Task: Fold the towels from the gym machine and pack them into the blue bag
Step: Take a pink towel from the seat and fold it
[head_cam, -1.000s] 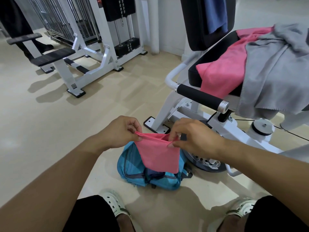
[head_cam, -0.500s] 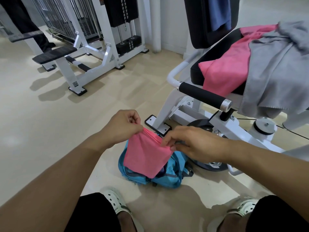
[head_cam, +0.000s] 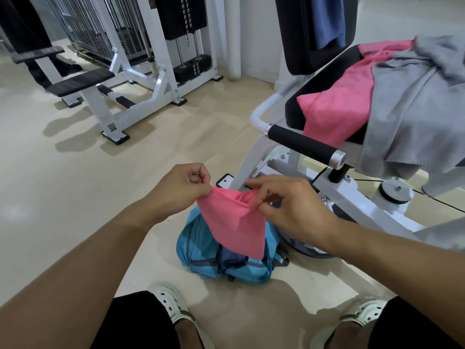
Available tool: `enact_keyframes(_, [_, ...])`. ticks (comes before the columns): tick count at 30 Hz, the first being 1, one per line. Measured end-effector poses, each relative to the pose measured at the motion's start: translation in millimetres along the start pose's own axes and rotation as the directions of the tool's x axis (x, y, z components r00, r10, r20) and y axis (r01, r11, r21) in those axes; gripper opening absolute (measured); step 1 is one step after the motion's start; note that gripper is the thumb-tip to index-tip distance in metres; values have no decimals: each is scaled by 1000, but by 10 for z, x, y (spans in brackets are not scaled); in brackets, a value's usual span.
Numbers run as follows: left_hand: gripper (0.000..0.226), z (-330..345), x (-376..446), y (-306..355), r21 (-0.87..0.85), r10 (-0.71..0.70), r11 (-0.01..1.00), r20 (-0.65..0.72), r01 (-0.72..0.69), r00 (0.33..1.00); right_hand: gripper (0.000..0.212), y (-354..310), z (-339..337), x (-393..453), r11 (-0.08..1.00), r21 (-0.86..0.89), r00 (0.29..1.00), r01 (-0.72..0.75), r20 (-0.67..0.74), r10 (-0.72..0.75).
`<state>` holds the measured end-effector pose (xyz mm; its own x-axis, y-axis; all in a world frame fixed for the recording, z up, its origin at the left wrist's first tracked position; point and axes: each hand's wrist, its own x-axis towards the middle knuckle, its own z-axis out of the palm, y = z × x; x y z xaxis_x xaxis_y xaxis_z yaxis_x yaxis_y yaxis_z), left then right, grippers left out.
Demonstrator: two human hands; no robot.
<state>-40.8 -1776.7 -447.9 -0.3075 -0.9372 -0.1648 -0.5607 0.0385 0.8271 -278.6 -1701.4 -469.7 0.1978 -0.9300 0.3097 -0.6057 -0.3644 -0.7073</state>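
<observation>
A small folded pink towel (head_cam: 234, 222) hangs above the blue bag (head_cam: 201, 250) on the floor. My left hand (head_cam: 178, 190) pinches its left top corner and my right hand (head_cam: 289, 207) pinches the right top edge. The towel's lower tip covers part of the bag's open mouth, where dark blue cloth (head_cam: 232, 255) shows. On the gym machine's black seat (head_cam: 319, 89) lie another pink towel (head_cam: 337, 107) and a grey towel (head_cam: 415, 107) partly over it. A blue towel (head_cam: 328, 18) hangs on the backrest.
The machine's white frame (head_cam: 251, 167) and black padded handle (head_cam: 302, 142) stand just right of the bag. Another white weight machine (head_cam: 141, 79) sits at the far left. My feet in white clogs (head_cam: 173, 306) stand near the bag on the beige floor (head_cam: 75, 185).
Both hands kept hold of the pink towel and shifted it: it swung left half a second ago, and now hangs further right, with its top edge opened between the hands.
</observation>
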Motion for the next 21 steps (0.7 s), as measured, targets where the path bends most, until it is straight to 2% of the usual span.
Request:
enact_keyframes(3, [13, -2, -12, 12, -5, 2, 1000, 32, -2, 999, 30, 10, -31, 31, 996, -3, 996, -88, -2, 88])
enact_keyframes(5, [18, 24, -12, 21, 20, 13, 1000, 16, -13, 1000, 40, 18, -62, 30, 990, -12, 987, -140, 76, 140])
enact_keyframes(9, [13, 64, -9, 34, 37, 67, 997, -74, -64, 995, 31, 9, -107, 29, 995, -94, 944, -43, 321, 71])
enact_keyframes(11, [13, 88, -20, 45, 63, 102, 993, -77, -98, 992, 32, -17, -124, 19, 994, -107, 914, -23, 400, 64])
enact_keyframes(13, [17, 115, -36, 66, 90, 135, 987, -60, -130, 989, 39, -27, -126, 23, 994, -52, 924, -93, 368, 106])
enact_keyframes(15, [19, 128, -50, 76, 103, 159, 983, -40, -154, 987, 42, 8, -111, 44, 969, 49, 931, -240, 294, 216])
enact_keyframes(16, [19, 133, -53, 81, 106, 167, 981, -27, -163, 986, 37, 41, -110, 60, 951, 62, 917, -304, 291, 274])
enact_keyframes(18, [21, 141, -59, 88, 100, 169, 981, -3, -168, 986, 21, 101, -105, 71, 925, -16, 851, -380, 386, 356])
enact_keyframes(21, [24, 180, -71, 105, 90, 169, 981, 38, -172, 985, 22, 132, -94, 41, 901, -142, 732, -411, 538, 418])
